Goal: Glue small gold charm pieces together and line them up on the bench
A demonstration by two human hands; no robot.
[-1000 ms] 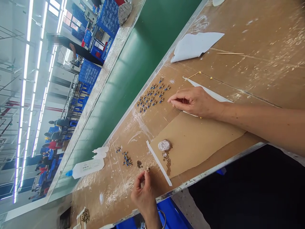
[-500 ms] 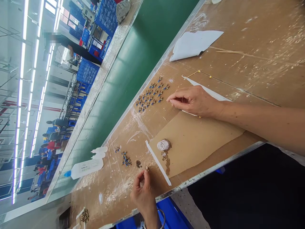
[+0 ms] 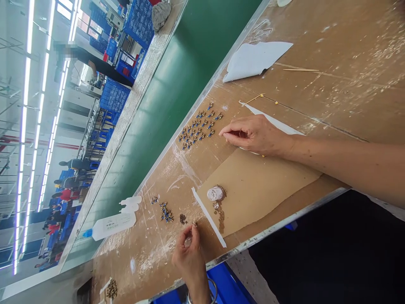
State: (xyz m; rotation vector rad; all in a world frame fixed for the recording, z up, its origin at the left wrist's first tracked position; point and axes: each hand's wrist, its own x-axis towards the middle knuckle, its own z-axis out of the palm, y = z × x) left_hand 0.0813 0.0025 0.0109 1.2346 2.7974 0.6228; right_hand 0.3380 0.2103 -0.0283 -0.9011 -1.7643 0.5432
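Note:
My left hand (image 3: 190, 255), with a bangle on its wrist, pinches a tiny pale-gold piece (image 3: 194, 224) between thumb and fingertip, just above the table. Beside it lie a small pile of dark beads or metal bits (image 3: 183, 218) and a heap of small blue-and-gold ornaments (image 3: 166, 212). My right hand (image 3: 253, 133) is closed in a pinch over the table. Whatever its fingertips hold, if anything, is too small to make out. Near those fingertips, several similar blue-and-gold ornaments (image 3: 198, 125) are spread in loose rows.
A small white-topped cup (image 3: 215, 193) stands on a brown sheet (image 3: 253, 190). Plastic bottles (image 3: 115, 226) lie by the table's far edge. A white cloth (image 3: 256, 60), a thin stick (image 3: 300, 69) and a pile of small metal parts (image 3: 112, 289) are also there. A person (image 3: 101, 65) stands beyond the green strip.
The whole view has shifted slightly. Both hands keep their pinched poses in nearly the same places; the ornaments lie as before.

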